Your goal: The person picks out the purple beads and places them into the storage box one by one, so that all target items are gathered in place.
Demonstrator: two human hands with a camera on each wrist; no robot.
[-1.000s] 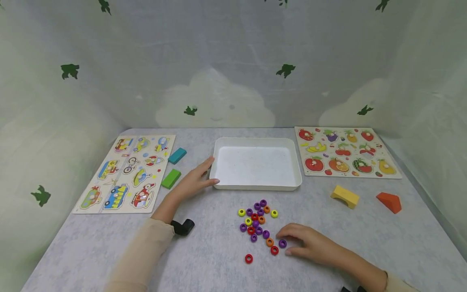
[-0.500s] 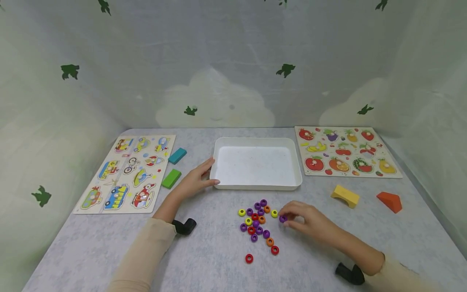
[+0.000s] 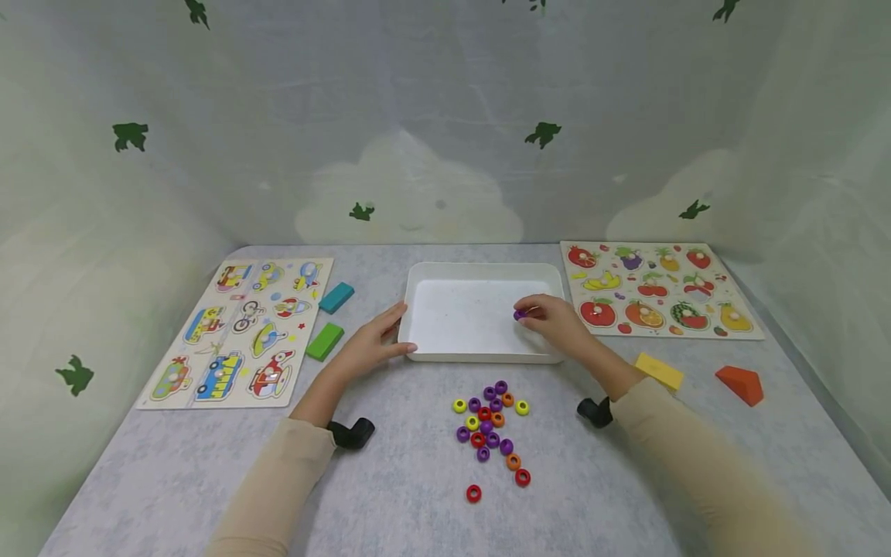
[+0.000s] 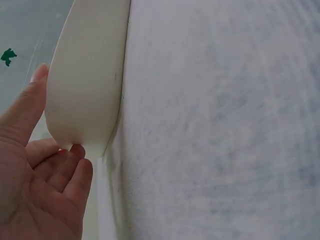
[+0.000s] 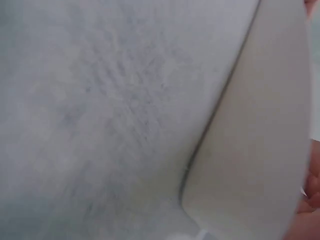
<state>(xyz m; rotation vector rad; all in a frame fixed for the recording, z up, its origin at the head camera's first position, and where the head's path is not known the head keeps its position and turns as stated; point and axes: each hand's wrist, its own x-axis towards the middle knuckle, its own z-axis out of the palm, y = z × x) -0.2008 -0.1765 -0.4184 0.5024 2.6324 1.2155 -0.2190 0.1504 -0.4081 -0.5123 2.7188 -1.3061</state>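
My left hand (image 3: 372,342) holds the near left corner of the shallow white tray (image 3: 445,358). In the left wrist view, the thumb of that hand (image 4: 45,165) lies at the tray's rim (image 4: 85,80) and the other fingers bend against the corner. Over the right part of the tray, my right hand (image 3: 553,321) pinches a purple bead (image 3: 519,315) between thumb and fingertips. In the right wrist view the tray wall (image 5: 250,135) covers most of the hand. On the table in front of the tray lie several loose beads (image 3: 486,426), purple, red, orange and yellow.
A vehicle puzzle board (image 3: 237,333) lies at left, beside a teal block (image 3: 337,298) and a green block (image 3: 324,341). At right are a fruit puzzle board (image 3: 661,290), a yellow block (image 3: 658,372) partly behind the right forearm, and a red-orange block (image 3: 741,385).
My right hand has picked up a purple bead at the right side of the loose beads and carried it forward over the tray. My left hand has stayed at the tray's corner.
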